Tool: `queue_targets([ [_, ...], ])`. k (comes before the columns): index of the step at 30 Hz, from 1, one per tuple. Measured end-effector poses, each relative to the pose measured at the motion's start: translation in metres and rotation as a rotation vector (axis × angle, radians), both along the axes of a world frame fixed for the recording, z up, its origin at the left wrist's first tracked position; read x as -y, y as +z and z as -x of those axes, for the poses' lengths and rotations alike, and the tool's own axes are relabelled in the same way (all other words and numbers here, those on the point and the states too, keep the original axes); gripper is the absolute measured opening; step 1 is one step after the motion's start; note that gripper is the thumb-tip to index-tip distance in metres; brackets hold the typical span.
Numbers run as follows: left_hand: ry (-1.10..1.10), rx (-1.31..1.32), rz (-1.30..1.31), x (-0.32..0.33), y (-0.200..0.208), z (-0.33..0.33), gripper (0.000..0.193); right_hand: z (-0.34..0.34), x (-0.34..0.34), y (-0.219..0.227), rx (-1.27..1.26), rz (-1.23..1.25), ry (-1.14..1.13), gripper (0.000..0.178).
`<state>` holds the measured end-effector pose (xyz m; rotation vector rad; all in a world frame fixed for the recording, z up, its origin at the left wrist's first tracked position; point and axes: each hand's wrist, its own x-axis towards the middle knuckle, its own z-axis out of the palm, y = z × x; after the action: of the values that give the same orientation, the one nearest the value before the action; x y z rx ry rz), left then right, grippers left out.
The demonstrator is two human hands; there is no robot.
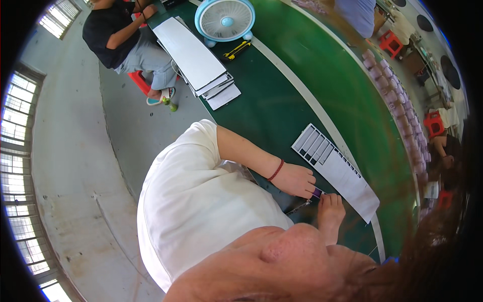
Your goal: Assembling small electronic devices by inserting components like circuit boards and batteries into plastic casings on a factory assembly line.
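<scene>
My left hand (297, 182), with a dark red cord bracelet at its wrist, is closed with its fingertips on a small dark purple piece (317, 192). Opposite it, my right hand (331, 207) has its fingers bent together at the piece's other end. Most of the piece is covered by the fingers, so its kind cannot be made out. Just beyond both hands lies a long white strip tray (347, 186) on the green table. Rectangular slots with dark edges show at its far left end; a pale sheet-like surface covers the rest.
A stack of white panels (193, 55) lies on the table at the upper left, beside a blue fan (226, 22) and a yellow-and-black cutter (236, 50). A seated person (123, 40) is beyond the stack. A green conveyor belt (322, 75) runs past, with rows of pinkish items (397, 100) across it.
</scene>
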<state>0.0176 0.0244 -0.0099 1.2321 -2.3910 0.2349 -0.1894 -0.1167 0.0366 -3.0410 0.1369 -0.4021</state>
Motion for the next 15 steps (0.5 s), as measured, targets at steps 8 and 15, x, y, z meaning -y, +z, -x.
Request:
queue_targets([
  [8,-0.001,0.053,0.017,0.003,-0.007,0.002,0.011,-0.006,0.011,-0.004,-0.092,-0.088,-0.055,0.014],
  [15,-0.059,0.057,0.002,0.004,-0.004,-0.003,0.014,0.006,0.015,0.003,-0.191,-0.457,-0.108,0.014],
])
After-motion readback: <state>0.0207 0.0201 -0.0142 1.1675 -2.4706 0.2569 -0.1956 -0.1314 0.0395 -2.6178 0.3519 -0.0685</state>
